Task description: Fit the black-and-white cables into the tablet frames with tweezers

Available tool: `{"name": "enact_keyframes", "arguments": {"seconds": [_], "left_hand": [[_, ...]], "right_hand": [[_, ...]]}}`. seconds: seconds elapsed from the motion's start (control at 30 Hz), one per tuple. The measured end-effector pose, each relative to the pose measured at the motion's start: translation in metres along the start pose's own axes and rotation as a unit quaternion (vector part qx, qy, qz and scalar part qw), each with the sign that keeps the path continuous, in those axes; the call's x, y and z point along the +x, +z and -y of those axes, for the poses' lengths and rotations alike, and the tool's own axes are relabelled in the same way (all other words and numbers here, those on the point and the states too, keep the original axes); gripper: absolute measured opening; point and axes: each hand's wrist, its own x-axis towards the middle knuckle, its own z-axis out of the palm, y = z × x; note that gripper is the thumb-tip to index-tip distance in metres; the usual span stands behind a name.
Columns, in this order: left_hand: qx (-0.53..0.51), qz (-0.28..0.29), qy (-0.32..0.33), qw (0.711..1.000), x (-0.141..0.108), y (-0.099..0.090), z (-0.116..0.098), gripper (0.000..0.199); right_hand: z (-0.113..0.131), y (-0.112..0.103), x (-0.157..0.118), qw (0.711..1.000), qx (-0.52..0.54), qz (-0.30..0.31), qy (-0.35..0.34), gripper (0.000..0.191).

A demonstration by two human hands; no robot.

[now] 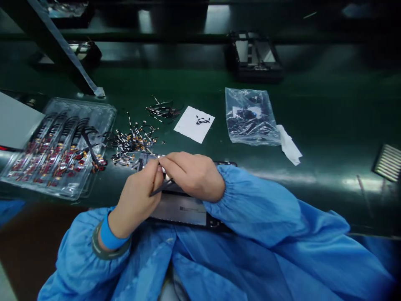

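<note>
My left hand (138,196) and my right hand (192,173) meet fingertip to fingertip over a flat black and silver device (183,209) at the table's front edge. The fingers of my left hand are closed round dark tweezers (161,188), whose shaft shows below the fingertips. My right hand is pinched at the same spot; whatever small part lies between its fingertips is too small to make out. The upper part of the device is mostly hidden under both hands.
Small flex cables (133,142) lie heaped left of the hands, beside clear plastic trays (59,154) of parts. Beyond are a white paper (194,124) with black pieces, a plastic bag (250,119), a white tissue (288,145) and a black frame (257,56).
</note>
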Motion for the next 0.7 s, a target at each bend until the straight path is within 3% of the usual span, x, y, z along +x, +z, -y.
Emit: {"name": "enact_keyframes", "arguments": {"seconds": [0.1, 0.2, 0.3, 0.43, 0.53, 0.7], "left_hand": [[-0.009, 0.022, -0.011, 1.000, -0.001, 0.002, 0.002, 0.019], [-0.159, 0.005, -0.080, 0.984, 0.001, -0.002, 0.005, 0.023], [-0.262, -0.008, -0.128, 0.956, 0.004, -0.004, 0.007, 0.026], [-0.111, 0.003, -0.049, 0.993, 0.004, 0.002, 0.001, 0.025], [-0.008, -0.006, -0.017, 1.000, 0.001, 0.006, -0.002, 0.024], [-0.042, 0.027, 0.018, 0.999, 0.002, 0.003, -0.003, 0.023]], "right_hand": [[-0.005, -0.001, -0.002, 0.997, 0.065, -0.029, 0.035, 0.026], [-0.010, -0.009, -0.004, 0.977, 0.139, -0.096, 0.129, 0.019], [-0.010, -0.017, -0.007, 0.970, 0.155, -0.120, 0.145, 0.016], [-0.001, -0.013, -0.010, 0.990, 0.121, -0.037, 0.066, 0.021], [0.004, -0.006, -0.010, 0.998, 0.046, -0.005, 0.031, 0.032], [0.003, -0.004, -0.012, 0.999, 0.014, -0.036, 0.015, 0.030]]}}
